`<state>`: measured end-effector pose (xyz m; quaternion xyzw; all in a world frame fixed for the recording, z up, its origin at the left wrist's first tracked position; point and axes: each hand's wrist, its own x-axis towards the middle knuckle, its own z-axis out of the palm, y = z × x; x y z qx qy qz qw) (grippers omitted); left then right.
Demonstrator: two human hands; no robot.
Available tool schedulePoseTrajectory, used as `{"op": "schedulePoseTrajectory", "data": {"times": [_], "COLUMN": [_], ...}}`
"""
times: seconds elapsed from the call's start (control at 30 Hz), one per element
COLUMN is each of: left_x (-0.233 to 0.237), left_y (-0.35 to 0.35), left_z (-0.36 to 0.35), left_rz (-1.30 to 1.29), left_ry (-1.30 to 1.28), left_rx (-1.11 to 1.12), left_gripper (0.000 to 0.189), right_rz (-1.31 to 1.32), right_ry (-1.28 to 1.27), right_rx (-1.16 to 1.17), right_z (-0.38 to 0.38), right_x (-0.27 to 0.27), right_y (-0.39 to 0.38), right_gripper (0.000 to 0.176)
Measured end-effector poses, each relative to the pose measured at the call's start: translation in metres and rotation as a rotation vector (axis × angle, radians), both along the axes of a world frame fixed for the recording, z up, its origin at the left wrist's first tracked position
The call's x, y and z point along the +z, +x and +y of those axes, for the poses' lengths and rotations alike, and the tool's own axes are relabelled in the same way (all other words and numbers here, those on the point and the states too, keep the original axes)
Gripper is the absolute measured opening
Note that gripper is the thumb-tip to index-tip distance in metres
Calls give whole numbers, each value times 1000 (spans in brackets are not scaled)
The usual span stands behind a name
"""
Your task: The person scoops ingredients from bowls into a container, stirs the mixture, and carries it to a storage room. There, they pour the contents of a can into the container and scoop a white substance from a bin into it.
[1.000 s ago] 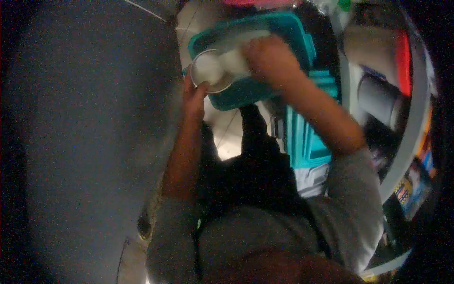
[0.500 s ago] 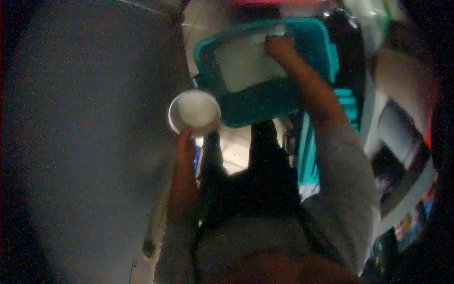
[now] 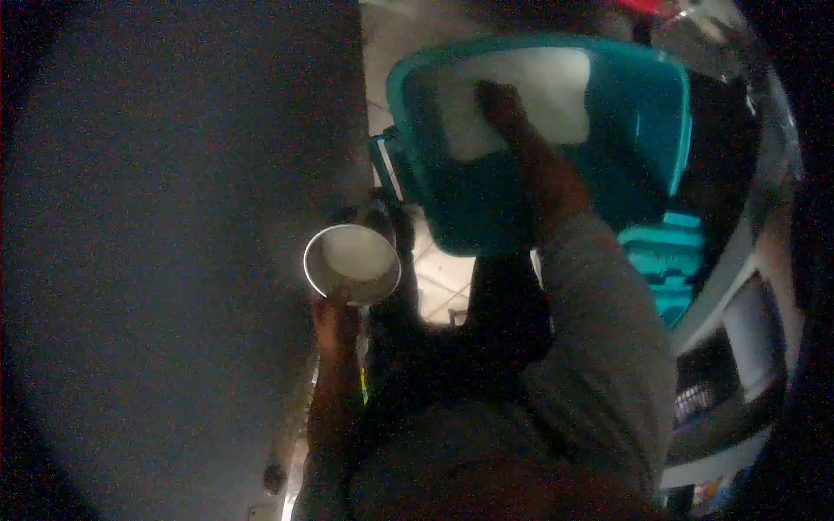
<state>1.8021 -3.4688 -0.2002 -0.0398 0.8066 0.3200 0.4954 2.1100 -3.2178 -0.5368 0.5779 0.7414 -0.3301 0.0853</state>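
Observation:
My left hand [image 3: 337, 319] grips a round white tub [image 3: 352, 260] by its near side, its mouth tilted up toward me. The inside of the tub is pale, and I cannot make out any contents. Further forward stands a large teal plastic bin [image 3: 469, 234] with a pale white mass [image 3: 556, 95] inside, too blurred to name. Over that mass is my right hand [image 3: 502, 102], its fingers closed and dark. Whatever they hold, if anything, is hidden.
A grey flat surface [image 3: 191, 260] fills the left side. Teal lidded plastic pieces [image 3: 665, 260] stand right of the bin. White shelving [image 3: 730, 456] with mixed items curves along the right. Pale floor tiles [image 3: 443, 282] show between my legs.
In the view, the bin has shifted right and the tub has dropped lower. My right hand has moved from the pale mass's far right part toward its left part. My left hand keeps its grip.

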Motion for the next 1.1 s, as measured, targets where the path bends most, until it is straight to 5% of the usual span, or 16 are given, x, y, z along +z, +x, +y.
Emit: {"op": "schedulePoseTrajectory", "data": {"times": [0.17,0.2,0.33,0.47,0.57,0.73,0.87,0.97,1.1], "left_x": [-2,-29,-17,-111,-61,-73,-53,-112,-110], "left_y": [3,-29,-21,-40,-16,-8,4,18,18], "left_z": [-9,13,68,79,124,147,162,156,154], "left_rz": [-37,-95,-189,-319,-217,-365,-450,-368,-382], "left_ry": [191,304,450,638,496,616,700,752,709], "left_rx": [-197,-125,-108,-263,-360,-357,-378,-421,-415], "left_gripper": [60,62,66,69,70,74,76,76,77], "right_rz": [132,109,129,160,175,-83,-285,-325,-278], "right_ry": [210,194,281,343,258,306,333,257,445], "right_rx": [-17,29,2,59,-25,140,454,360,254], "right_z": [-31,-15,-15,-2,8,14,2,0,21], "right_x": [57,47,117,199,284,380,381,373,391], "right_y": [39,-5,-10,8,-2,-67,-131,-126,-70], "right_gripper": [28,28,20,16,15,17,16,14,12]}}
